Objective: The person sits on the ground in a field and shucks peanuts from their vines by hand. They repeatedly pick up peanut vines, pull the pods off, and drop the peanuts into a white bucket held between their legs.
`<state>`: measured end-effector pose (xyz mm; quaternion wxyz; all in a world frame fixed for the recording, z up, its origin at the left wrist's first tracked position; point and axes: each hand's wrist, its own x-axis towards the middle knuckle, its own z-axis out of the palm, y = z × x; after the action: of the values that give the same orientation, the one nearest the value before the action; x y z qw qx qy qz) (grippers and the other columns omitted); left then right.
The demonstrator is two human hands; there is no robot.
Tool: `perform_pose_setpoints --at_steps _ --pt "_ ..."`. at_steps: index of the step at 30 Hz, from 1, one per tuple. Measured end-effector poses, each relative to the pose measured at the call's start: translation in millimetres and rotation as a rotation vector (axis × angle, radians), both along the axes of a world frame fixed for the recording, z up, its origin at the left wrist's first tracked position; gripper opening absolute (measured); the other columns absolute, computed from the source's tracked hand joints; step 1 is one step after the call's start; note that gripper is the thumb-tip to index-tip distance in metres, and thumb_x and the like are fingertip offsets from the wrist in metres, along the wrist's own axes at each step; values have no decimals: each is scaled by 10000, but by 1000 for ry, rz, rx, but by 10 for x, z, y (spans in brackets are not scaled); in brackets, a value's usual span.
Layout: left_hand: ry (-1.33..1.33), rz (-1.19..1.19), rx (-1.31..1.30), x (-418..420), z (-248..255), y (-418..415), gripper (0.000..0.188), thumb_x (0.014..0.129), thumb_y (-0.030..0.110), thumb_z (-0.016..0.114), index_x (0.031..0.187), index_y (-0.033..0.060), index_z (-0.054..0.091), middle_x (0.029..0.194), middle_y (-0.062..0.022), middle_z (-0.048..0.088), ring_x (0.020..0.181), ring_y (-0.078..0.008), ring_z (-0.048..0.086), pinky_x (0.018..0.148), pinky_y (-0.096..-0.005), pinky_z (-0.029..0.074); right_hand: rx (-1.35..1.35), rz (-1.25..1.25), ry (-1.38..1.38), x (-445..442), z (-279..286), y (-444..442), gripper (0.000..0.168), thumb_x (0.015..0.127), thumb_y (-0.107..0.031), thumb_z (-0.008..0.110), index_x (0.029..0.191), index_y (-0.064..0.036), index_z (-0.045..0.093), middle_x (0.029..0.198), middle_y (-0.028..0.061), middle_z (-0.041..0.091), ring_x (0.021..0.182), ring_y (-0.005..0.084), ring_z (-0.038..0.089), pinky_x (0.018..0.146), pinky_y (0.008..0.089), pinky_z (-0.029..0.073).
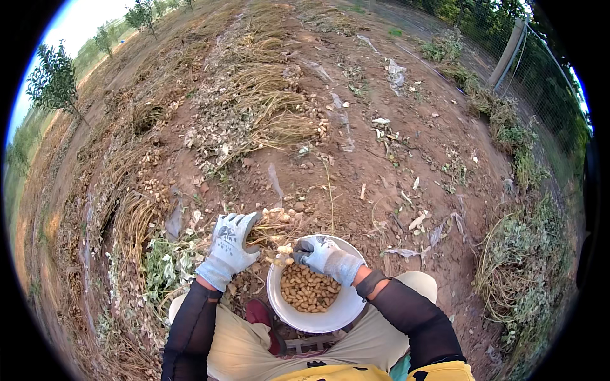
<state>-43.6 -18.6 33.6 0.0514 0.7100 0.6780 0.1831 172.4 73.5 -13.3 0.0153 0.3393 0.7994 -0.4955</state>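
A white bucket (316,328) stands between the knees, its bottom covered with peanuts in the shell (312,289). My left hand (231,247), in a pale work glove with grey fingertips, is closed around the stems of a dried peanut plant (259,231) to the left of the bucket. Pods hang from the plant's root end over the bucket's left rim. My right hand (317,255), gloved alike, is above the bucket's upper part, with its fingertips pinched on peanut pods (285,249) at the plant's end. The fingers partly hide these pods.
Rows of pulled peanut plants (281,131) lie ahead and on the left. Scraps of plastic film (395,76) are scattered over the soil. Wilted weeds (514,266) and a wire fence with a post (507,52) line the right. A young tree (53,78) stands far left.
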Motion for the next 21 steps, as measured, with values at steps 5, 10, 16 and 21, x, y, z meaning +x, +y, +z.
perform_pose_setpoints --at_steps 5,10,16,21 --pt "-1 58 34 -103 21 0 688 591 227 735 1226 107 500 1087 -104 573 1036 -295 507 940 -414 348 50 136 -169 129 -249 -17 411 807 -289 652 1134 -57 560 1035 137 614 944 253 595 822 342 467" --pt "3 26 31 -53 3 -5 696 595 252 736 1234 114 496 1076 -98 573 1035 -285 511 944 -415 345 -224 53 196 160 -247 -46 607 777 -286 706 1266 -42 442 1180 91 552 1078 190 531 918 301 425" --pt "-16 23 -29 -15 9 -19 692 600 265 736 1232 113 500 1078 -97 568 1045 -279 505 941 -413 348 -553 -52 329 -16 -43 -67 682 750 -132 707 1322 6 362 1209 129 541 1108 199 530 938 305 427" --pt "-10 17 52 -9 -37 10 688 546 194 730 1200 101 539 1042 -107 594 986 -295 529 880 -408 392 -873 -286 591 -64 -168 -152 664 770 -86 656 1335 -7 318 1189 115 539 1096 190 544 873 306 500"
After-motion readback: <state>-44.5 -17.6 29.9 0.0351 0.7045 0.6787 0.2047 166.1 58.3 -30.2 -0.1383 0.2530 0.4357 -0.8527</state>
